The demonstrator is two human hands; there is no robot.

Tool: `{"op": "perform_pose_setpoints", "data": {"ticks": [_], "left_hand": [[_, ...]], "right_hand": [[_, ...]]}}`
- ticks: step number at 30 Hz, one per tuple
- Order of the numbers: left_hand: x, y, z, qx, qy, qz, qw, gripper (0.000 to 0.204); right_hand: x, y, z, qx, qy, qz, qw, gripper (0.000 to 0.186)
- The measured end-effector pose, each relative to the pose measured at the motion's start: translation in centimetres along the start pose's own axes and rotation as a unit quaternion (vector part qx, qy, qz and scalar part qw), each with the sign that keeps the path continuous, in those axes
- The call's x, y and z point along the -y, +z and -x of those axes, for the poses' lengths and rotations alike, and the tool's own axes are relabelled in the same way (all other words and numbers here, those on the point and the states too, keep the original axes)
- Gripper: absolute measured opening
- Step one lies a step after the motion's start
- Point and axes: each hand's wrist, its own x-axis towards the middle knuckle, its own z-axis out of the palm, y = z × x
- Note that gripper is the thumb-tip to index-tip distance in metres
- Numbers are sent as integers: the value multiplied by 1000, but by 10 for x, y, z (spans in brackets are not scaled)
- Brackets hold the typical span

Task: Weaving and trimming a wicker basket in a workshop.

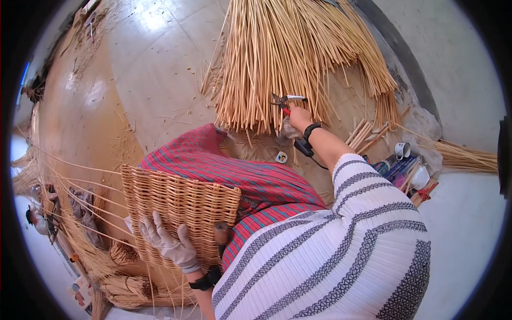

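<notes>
A woven wicker panel (184, 194) leans on my lap at the left, with long loose canes running from its left edge. My left hand (169, 242), in a pale glove, lies on the panel's face with its fingers stretched out and the thumb apart. Out in front, my bare right hand (301, 117) grips pruning shears (283, 103) with one red and one white handle; their blades are parted. The shears are over the cut ends of a large bundle of canes (277, 58). A wooden tool handle (221, 233) shows beside the panel's right edge.
A red striped cloth (224, 152) covers my legs. At the right are a white mug (402, 150), short cane pieces (360, 134) and a clear plastic bag (424, 125). Coiled cane bundles (124, 253) lie at the left, and cane scraps litter the tiled floor (160, 69).
</notes>
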Motion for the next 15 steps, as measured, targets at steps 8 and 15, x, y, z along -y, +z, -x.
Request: {"op": "perform_pose_setpoints", "data": {"ticks": [8, 15], "left_hand": [[-1, 1, -8, -16, 31, 23, 999, 75], [-4, 3, -16, -21, 48, 52, 997, 72]], "right_hand": [[7, -3, 22, -33, -11, 22, 999, 30], [2, 10, 81, -27, -27, -186, 982, 51]]}}
